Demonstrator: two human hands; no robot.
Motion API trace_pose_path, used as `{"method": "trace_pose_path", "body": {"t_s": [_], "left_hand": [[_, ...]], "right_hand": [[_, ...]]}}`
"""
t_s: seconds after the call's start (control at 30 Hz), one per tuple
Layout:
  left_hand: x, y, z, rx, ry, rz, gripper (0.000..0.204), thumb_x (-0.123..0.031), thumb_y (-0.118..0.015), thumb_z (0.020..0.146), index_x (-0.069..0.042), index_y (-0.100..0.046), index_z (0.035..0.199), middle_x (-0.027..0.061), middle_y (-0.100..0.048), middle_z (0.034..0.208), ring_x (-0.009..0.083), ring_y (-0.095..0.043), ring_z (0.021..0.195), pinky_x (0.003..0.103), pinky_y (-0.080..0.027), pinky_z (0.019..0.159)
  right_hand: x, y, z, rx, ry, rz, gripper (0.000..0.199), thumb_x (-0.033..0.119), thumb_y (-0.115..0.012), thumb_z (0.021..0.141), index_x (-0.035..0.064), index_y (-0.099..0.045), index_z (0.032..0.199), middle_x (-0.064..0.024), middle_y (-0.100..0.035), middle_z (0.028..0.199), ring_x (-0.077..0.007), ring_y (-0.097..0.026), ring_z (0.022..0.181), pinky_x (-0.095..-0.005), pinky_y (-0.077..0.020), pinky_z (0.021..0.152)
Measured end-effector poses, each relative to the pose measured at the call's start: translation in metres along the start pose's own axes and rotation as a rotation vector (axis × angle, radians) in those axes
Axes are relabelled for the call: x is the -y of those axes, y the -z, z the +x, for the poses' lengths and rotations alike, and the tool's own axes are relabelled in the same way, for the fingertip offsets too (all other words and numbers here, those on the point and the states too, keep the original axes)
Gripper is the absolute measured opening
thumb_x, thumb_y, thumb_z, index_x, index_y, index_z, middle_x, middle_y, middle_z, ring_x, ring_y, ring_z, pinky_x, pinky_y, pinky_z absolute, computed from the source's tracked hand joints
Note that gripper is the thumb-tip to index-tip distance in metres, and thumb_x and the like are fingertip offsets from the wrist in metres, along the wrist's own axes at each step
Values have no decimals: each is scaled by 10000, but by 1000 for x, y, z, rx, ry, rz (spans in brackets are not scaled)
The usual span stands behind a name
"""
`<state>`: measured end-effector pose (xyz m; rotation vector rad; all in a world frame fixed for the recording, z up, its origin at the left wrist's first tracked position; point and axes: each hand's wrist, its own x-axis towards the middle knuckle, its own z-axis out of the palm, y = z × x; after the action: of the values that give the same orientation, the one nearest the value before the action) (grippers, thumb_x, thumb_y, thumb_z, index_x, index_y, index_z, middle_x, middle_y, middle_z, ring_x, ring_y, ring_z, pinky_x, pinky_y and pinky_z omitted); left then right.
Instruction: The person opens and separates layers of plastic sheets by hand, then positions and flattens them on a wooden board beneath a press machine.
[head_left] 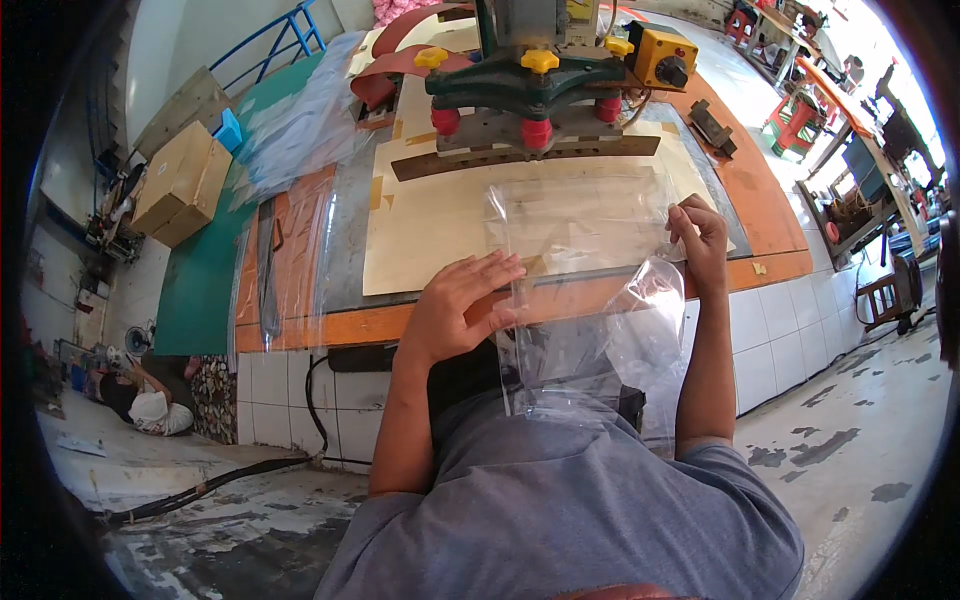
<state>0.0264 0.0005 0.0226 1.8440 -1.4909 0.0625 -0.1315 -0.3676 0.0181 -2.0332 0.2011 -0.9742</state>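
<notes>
A clear plastic sheet (585, 300) lies across the cream board (430, 225) of the workbench and hangs over the front edge toward my lap. My left hand (455, 305) rests flat, fingers spread, on the sheet's left edge near the orange front rim (350, 322). My right hand (700, 240) pinches the sheet's right edge between thumb and fingers. Just beyond the sheet stands a press machine (530, 90) with a dark flat bar, red cylinders and yellow knobs.
A stack of clear plastic sheets (300, 120) lies at the bench's back left, beside cardboard boxes (180, 180) on a green surface. A yellow switch box (660, 55) sits at the machine's right. A person (150, 395) crouches on the floor at left. A black hose (220, 480) runs along the floor.
</notes>
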Motion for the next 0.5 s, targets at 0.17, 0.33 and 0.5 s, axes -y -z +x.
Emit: {"method": "trace_pose_path", "body": {"t_s": [0.17, 0.33, 0.5], "left_hand": [[2, 1, -1, 69, 35, -15, 514, -402, -740, 950, -142, -678, 1389, 85, -665, 1441, 290, -567, 1407, 490, -405, 1191], [10, -4, -6, -181, 157, -374, 336, -254, -702, 1004, -45, -735, 1265, 145, -701, 1366, 287, -603, 1361, 434, -444, 1145], [-29, 10, 20, -283, 155, -623, 453, -385, -606, 1075, 25, -728, 1225, 170, -706, 1321, 294, -609, 1335, 406, -454, 1128]], "right_hand": [[0, 0, 1, -8, 14, -27, 391, 160, -722, 966, -37, -637, 640, -71, -597, 668, -161, -543, 683, -327, -408, 660], [3, -4, 3, -12, -7, -76, 413, 174, -716, 980, -40, -632, 638, -67, -582, 642, -159, -537, 665, -329, -403, 643], [2, -1, 2, 1, -19, -137, 420, 185, -720, 983, -37, -632, 638, -68, -578, 634, -159, -536, 655, -330, -405, 632]]}}
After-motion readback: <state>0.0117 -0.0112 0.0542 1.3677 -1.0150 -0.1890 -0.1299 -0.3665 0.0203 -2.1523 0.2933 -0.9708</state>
